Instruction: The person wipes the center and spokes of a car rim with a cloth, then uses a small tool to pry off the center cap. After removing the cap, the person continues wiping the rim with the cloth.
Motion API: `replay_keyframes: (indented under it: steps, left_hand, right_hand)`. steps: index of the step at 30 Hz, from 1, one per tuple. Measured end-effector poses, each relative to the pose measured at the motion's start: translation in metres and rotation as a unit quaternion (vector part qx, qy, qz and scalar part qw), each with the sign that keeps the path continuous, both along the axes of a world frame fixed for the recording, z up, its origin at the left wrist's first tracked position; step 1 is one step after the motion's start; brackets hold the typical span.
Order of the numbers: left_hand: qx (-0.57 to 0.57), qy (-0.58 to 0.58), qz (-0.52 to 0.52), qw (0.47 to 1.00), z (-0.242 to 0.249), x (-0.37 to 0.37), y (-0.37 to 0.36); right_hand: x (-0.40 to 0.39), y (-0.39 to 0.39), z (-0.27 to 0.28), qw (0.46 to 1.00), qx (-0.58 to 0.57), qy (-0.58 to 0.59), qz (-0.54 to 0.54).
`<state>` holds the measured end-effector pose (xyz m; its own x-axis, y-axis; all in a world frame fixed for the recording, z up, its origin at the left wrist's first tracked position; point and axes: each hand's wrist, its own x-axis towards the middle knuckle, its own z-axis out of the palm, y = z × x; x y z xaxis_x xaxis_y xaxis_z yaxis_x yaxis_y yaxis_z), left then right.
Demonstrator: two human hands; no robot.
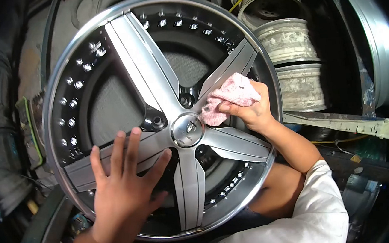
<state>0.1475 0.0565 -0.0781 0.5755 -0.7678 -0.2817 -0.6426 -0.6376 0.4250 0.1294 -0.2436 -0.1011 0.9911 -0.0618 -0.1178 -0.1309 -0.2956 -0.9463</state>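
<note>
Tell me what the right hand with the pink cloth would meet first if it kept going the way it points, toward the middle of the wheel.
Probably the chrome center cap. The right hand presses the pink cloth on a spoke just right of the hub, knuckles aimed left, and the cap sits directly next in that line.

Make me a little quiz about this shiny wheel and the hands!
1. True or false: the right hand holds a pink cloth.
2. How many spokes has the wheel?
3. Where does the left hand rest? A) flat on a spoke B) on the stacked rims C) on the cloth

Key: 1 true; 2 five; 3 A
</note>
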Motion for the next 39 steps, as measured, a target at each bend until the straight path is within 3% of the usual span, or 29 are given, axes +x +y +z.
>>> replay_keyframes:
  steps: [8,16,39]
  left_hand:
    - [0.014,-0.038,-0.013,0.999,0.009,-0.003,-0.007]
    - [0.029,-0.068,-0.027,0.997,0.012,-0.005,-0.011]
    - [0.053,-0.057,-0.03,0.997,0.014,-0.005,-0.015]
  right_hand:
    - [-0.001,-0.003,0.005,0.999,0.028,0.037,0.007]
    - [-0.002,-0.008,0.002,0.999,0.011,-0.02,0.026]
    - [-0.004,-0.004,-0.003,0.999,0.036,0.001,0.025]
